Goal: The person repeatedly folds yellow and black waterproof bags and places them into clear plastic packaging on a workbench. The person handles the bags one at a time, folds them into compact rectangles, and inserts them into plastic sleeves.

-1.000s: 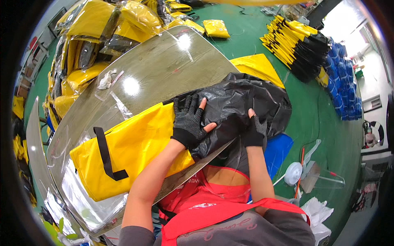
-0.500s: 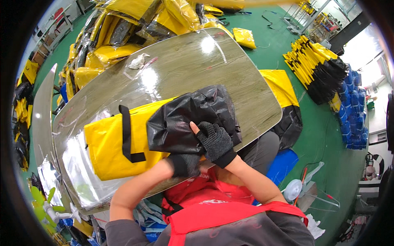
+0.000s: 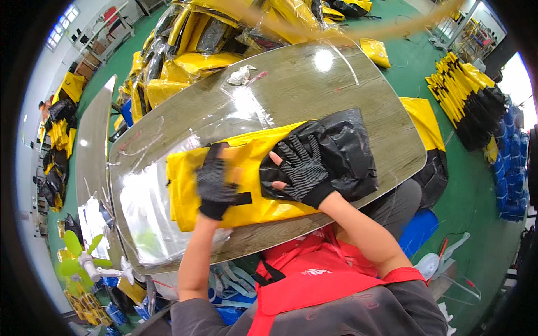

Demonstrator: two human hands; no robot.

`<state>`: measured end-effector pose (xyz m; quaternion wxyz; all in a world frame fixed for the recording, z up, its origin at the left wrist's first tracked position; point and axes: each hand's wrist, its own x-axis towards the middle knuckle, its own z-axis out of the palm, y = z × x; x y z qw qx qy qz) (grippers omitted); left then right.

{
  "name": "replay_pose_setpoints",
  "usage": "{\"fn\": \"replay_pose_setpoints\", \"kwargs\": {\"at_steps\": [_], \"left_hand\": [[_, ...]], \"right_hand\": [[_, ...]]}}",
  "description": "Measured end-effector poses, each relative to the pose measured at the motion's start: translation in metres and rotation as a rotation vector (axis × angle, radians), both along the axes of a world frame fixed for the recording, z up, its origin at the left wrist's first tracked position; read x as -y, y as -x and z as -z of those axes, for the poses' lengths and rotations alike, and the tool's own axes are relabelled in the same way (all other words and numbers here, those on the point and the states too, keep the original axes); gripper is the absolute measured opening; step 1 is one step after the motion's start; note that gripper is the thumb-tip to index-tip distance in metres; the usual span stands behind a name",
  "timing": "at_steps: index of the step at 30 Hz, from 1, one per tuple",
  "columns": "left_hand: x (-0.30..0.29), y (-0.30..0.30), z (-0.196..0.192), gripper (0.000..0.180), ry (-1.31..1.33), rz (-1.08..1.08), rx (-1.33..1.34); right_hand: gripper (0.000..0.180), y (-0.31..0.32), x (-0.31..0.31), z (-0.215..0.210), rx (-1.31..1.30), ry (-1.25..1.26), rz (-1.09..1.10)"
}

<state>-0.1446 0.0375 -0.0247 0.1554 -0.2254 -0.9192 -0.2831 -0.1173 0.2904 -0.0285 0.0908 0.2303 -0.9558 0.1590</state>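
Note:
A flat, folded yellow-and-black bag [image 3: 286,211] of shiny tarpaulin-like material lies across the table in front of me. Its black end [image 3: 350,151] is on the right, wrinkled and folded over the yellow part. My right hand [image 3: 305,171], in a dark fingerless glove with light dots, rests on the black part with fingers spread and palm down. Over the yellow left part is my left hand [image 3: 213,182], gloved alike; motion smears its fingers. It mostly covers a black strap, whose end patch [image 3: 242,198] shows beside the wrist.
The glossy wood-grain table [image 3: 386,120] carries clear plastic film [image 3: 151,207] at left and a crumpled white scrap [image 3: 242,75] farther back. Plastic-wrapped yellow-and-black bags [image 3: 196,64] are heaped behind it. Another bag [image 3: 423,126] hangs at the right edge. A green-bladed fan [image 3: 84,260] stands lower left.
My left hand has moved from the bag's near edge up and left onto the yellow part. My right hand has spread flat on the black part. The view has shifted.

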Motion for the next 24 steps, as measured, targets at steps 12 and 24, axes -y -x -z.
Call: {"fn": "replay_pose_setpoints", "kwargs": {"at_steps": [12, 24], "left_hand": [[0.148, -0.032, -0.066, 0.076, -0.740, -0.097, 1.103], [-0.226, -0.008, -0.022, 0.039, -0.978, 0.195, 0.721]], "right_hand": [[0.057, -0.001, 0.067, 0.017, 0.116, -0.092, 0.249], [0.050, -0.062, 0.021, 0.033, 0.039, 0.765, 0.188]]}}
